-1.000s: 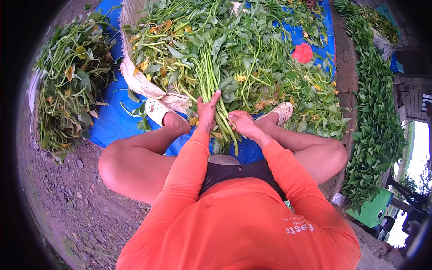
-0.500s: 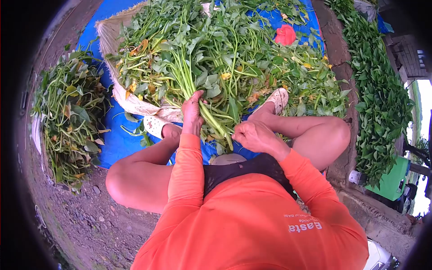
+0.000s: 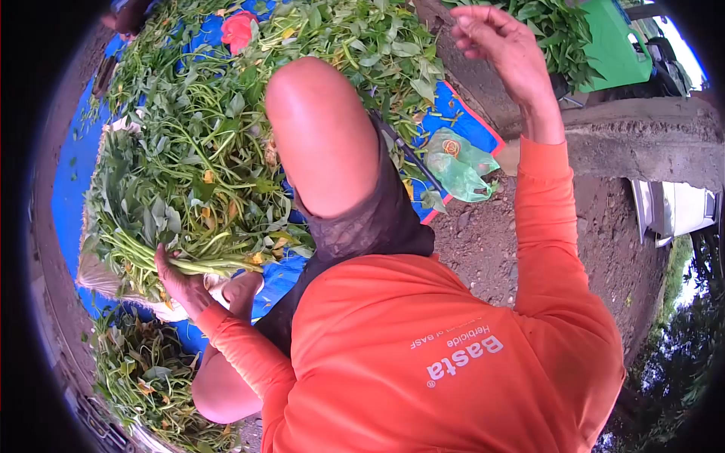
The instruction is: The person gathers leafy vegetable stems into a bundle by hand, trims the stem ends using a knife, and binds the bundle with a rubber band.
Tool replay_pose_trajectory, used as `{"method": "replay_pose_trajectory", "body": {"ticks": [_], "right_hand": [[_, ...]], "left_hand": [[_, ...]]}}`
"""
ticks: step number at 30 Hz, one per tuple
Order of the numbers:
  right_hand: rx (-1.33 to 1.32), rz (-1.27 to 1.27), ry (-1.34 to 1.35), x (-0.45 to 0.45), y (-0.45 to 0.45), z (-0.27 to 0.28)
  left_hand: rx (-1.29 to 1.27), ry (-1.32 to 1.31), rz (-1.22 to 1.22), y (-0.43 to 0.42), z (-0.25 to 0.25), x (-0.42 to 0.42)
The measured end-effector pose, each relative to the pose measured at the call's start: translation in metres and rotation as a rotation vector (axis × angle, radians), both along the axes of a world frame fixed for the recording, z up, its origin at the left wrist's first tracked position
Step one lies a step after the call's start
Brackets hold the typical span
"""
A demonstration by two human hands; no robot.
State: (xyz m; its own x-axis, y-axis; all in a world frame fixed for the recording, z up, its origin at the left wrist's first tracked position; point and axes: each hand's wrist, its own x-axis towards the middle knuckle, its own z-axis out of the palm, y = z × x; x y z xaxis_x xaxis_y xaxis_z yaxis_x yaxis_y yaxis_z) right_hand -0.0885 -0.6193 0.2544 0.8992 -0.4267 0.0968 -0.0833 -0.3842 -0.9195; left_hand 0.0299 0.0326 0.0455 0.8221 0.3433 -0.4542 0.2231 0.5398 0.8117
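Note:
My left hand [image 3: 183,285] is closed around the lower stems of a bunch of leafy greens [image 3: 147,253] with long pale-green stalks, held low over the heap at the left. The bunch looks like water spinach, its leaves pointing away to the left. Up at the right, my right hand [image 3: 498,47] is raised in the air, fingers loosely bent and apart, with nothing visible in it. A green plastic bag [image 3: 470,177] lies below that hand on the corner of the blue tarp [image 3: 479,130]. Orange rings like rubber bands [image 3: 451,148] show on the bag.
A large heap of loose greens [image 3: 226,113] covers the tarp, with a red plastic bag [image 3: 239,32] at its far side. Another pile of greens [image 3: 155,377] lies at lower left. A green crate [image 3: 615,45] stands beyond a concrete ledge [image 3: 619,140]. Part of another person [image 3: 130,16] shows at top left.
My view has swung to the right, bringing the green bag into sight. My right hand has left the stem ends and risen out to the right. The left hand still grips the bunch.

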Motion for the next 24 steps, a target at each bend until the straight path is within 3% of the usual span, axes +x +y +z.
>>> {"method": "replay_pose_trajectory", "body": {"ticks": [3,4,6,8,10,11,14,17,18,24], "right_hand": [[0.122,-0.092,0.294,-0.07,-0.061,-0.112],[0.081,-0.25,0.456,-0.094,-0.075,-0.15],[-0.503,-0.496,0.591,-0.151,-0.106,-0.242],[-0.108,-0.633,0.779,-0.183,-0.119,-0.283],[-0.374,-0.559,0.785,-0.215,-0.117,-0.355],[-0.513,-0.517,0.769,-0.215,-0.12,-0.374],[-0.23,-0.525,0.43,-0.195,-0.092,-0.387],[-0.384,-0.532,0.907,-0.173,-0.101,-0.43],[-0.296,-0.583,0.985,-0.171,-0.095,-0.429],[-0.294,-0.705,0.922,-0.172,-0.08,-0.468]], "left_hand": [[0.009,0.045,-0.038,-0.009,0.027,-0.004],[0.008,0.07,-0.04,-0.005,0.031,-0.002],[0.045,0.092,-0.065,-0.007,0.045,-0.003],[0.08,0.08,-0.079,-0.001,0.052,0.0],[0.086,0.064,-0.097,0.002,0.058,0.004],[0.1,0.053,-0.083,-0.008,0.066,0.005],[0.136,0.011,-0.116,-0.015,0.077,0.017],[0.169,-0.01,-0.174,-0.01,0.081,0.036],[0.17,-0.014,-0.198,-0.007,0.085,0.042],[0.238,-0.04,-0.239,0.018,0.107,0.085]]}}
